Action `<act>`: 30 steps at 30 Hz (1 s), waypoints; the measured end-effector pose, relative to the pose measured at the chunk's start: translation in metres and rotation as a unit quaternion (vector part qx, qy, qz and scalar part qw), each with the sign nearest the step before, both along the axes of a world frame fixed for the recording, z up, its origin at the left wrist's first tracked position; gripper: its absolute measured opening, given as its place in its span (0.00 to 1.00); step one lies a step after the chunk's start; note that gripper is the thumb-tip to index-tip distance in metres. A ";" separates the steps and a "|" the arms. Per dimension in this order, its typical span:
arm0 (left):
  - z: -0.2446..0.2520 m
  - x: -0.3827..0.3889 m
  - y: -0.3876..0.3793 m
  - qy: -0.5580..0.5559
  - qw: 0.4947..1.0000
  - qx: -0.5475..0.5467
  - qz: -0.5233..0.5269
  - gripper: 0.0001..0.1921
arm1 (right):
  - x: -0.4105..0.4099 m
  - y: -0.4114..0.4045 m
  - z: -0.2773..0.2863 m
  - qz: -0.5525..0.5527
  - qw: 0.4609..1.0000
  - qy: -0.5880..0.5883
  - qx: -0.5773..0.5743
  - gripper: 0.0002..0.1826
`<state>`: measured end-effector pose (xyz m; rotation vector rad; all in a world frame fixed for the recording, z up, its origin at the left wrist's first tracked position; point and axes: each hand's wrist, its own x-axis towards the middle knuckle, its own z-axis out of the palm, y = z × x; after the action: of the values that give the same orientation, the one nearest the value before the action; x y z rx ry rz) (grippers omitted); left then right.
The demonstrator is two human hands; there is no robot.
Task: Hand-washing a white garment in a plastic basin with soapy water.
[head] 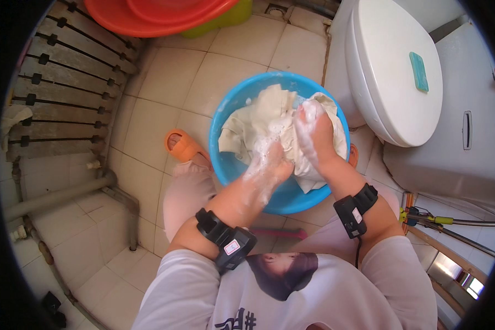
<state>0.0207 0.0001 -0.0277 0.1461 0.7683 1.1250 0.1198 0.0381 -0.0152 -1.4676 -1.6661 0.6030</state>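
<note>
Cream-coloured cloth, wet and sudsy, lies bunched in a round blue plastic basin on the tiled floor. My left hand, coated in white foam, presses into the near middle of the cloth; its fingers are hidden by suds and fabric. Farther right, my right hand is curled over with foam on its fingers and grips a gathered part of the same cloth. Some of the cloth hangs between the two hands and against the basin's right wall.
A white toilet with its lid down stands at the right, a green bar of soap on the lid. Red basins sit at the top left. A radiator and pipes line the left wall.
</note>
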 end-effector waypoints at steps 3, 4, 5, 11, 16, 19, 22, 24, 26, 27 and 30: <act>0.012 0.004 0.006 -0.150 0.978 -0.116 0.090 0.22 | -0.004 0.007 -0.004 -0.031 0.972 0.169 -0.159 0.12; 0.015 -0.001 0.006 -0.164 0.972 -0.161 0.056 0.23 | -0.007 -0.002 -0.003 -0.033 0.972 0.167 -0.161 0.12; 0.017 -0.014 0.004 -0.174 0.962 -0.206 0.032 0.25 | -0.021 -0.020 0.015 0.040 0.998 0.016 -0.043 0.13; -0.033 -0.013 0.000 -0.307 0.949 -0.041 -0.065 0.19 | -0.015 -0.031 0.015 0.176 0.980 -0.086 0.017 0.12; 0.043 0.003 0.010 -0.079 0.976 -0.202 0.029 0.14 | 0.010 -0.001 -0.023 0.009 0.972 0.185 -0.142 0.08; -0.045 -0.036 -0.005 -0.226 0.964 -0.137 0.003 0.17 | -0.043 -0.044 0.041 0.099 0.988 -0.092 0.070 0.11; 0.005 -0.024 0.005 -0.512 0.842 -0.017 -0.170 0.20 | -0.032 -0.050 0.061 0.118 0.957 -0.128 0.233 0.09; 0.027 -0.003 0.005 -0.104 0.976 -0.192 -0.004 0.22 | -0.004 -0.013 0.006 0.124 0.990 -0.063 -0.001 0.11; 0.028 0.010 -0.003 -0.104 0.984 -0.145 0.014 0.21 | 0.013 0.012 -0.015 0.021 0.971 0.097 -0.219 0.11; 0.027 0.012 -0.007 -0.105 0.989 -0.102 0.033 0.19 | 0.011 0.009 -0.019 0.019 0.971 0.098 -0.219 0.11; 0.021 -0.009 -0.004 -0.179 0.967 -0.183 -0.005 0.17 | -0.011 -0.016 -0.010 0.007 0.970 0.197 -0.142 0.09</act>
<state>0.0118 -0.0043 -0.0070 -0.3555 0.6353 0.9474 0.1083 0.0217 -0.0247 -1.4170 -1.3173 1.1016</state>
